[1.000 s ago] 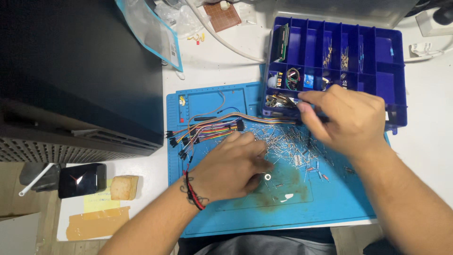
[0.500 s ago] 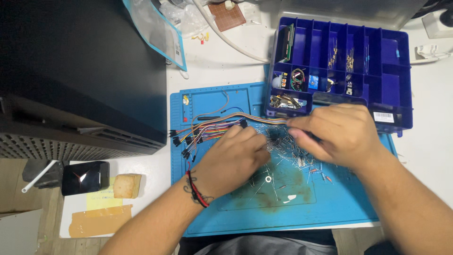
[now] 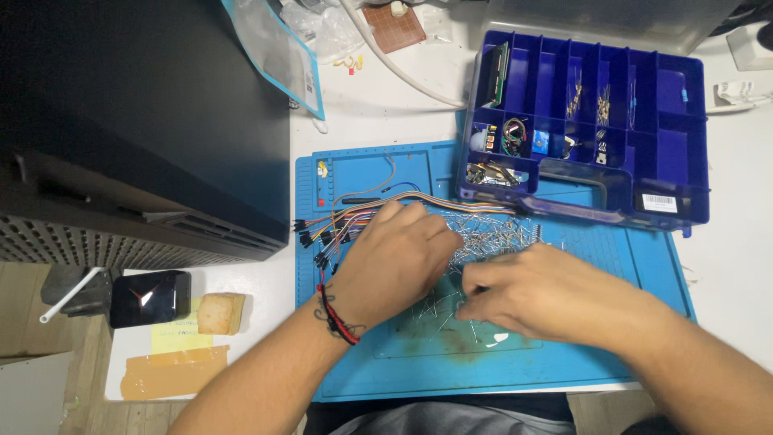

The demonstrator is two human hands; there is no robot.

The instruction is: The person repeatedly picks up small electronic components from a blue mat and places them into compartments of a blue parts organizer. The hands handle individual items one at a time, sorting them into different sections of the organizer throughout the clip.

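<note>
Moved: your right hand (image 3: 555,294) has come down from beside the blue organiser box (image 3: 680,149) onto the mat, and now rests low among the loose parts.
Parts pile: thin silvery wire-legged components (image 3: 491,238) lie scattered mid-mat, between and under both of your hands.
Right hand: palm down, fingers curled with tips pinched together on the pile; whether anything is held, you cannot tell.
Left hand (image 3: 394,262): palm down, fingers bent and spread loosely over the parts, touching them; no clear grasp shows.
Wrist: red and black cord bands (image 3: 334,318) circle your left wrist.
Jumper wires (image 3: 354,217): flat rainbow ribbon, black pin ends fanned at the mat's left edge.
Mat (image 3: 564,362): blue, rubbery, moulded trays at the top, brown stain near the front.
Box label: white rectangular sticker (image 3: 659,202) on the organiser's front right lip.
Far left: black ribbed case (image 3: 137,121); tan tape strip (image 3: 173,379) and yellow note (image 3: 179,334) below it.
</note>
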